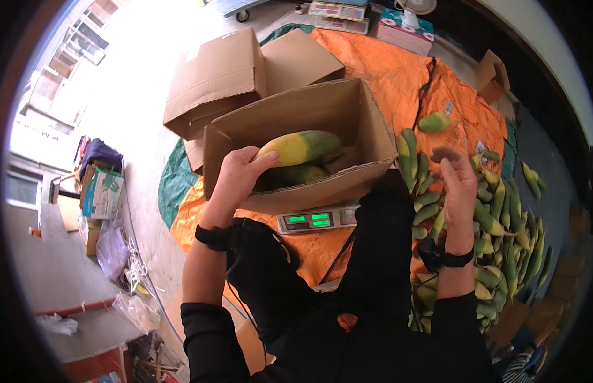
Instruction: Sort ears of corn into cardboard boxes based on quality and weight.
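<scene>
My left hand [241, 174] grips the yellow end of a green-and-yellow radish [299, 147], which lies over the opening of a cardboard box [315, 189]. At least one more green radish [296, 175] rests inside the box below it. The box stands on a digital scale [317, 220] with lit green displays, in front of my legs. My right hand [457, 184] is raised at the right, above a large heap of green radishes [509, 230], fingers partly bent and apart, with no radish in it.
An orange tarpaulin [382, 62] covers the floor. Beyond the box stand more cardboard boxes [215, 72]. A single radish [434, 122] lies on the tarpaulin. Plastic bags [112, 249] and a cable lie at the left. Part of another person [524, 366] shows at the lower right.
</scene>
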Demonstrator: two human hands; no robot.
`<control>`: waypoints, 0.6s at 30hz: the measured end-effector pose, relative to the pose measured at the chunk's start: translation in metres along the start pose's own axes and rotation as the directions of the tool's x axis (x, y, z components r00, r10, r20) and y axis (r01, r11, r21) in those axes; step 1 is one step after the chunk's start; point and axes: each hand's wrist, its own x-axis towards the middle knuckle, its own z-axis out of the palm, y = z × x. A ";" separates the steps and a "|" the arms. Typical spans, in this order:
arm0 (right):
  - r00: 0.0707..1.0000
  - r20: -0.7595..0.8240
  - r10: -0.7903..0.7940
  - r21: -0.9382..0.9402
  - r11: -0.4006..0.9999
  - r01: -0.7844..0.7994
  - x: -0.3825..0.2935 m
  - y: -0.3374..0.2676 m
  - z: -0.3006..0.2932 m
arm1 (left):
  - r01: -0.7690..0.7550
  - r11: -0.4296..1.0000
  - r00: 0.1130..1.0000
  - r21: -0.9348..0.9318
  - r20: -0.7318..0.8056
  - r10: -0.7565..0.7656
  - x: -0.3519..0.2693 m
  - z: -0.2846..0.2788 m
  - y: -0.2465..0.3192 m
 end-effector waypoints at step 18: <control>0.672 -0.341 0.657 -0.684 0.317 -0.657 -0.224 0.235 -0.209 | -0.253 0.899 0.963 0.358 0.185 0.197 0.013 0.028 -0.015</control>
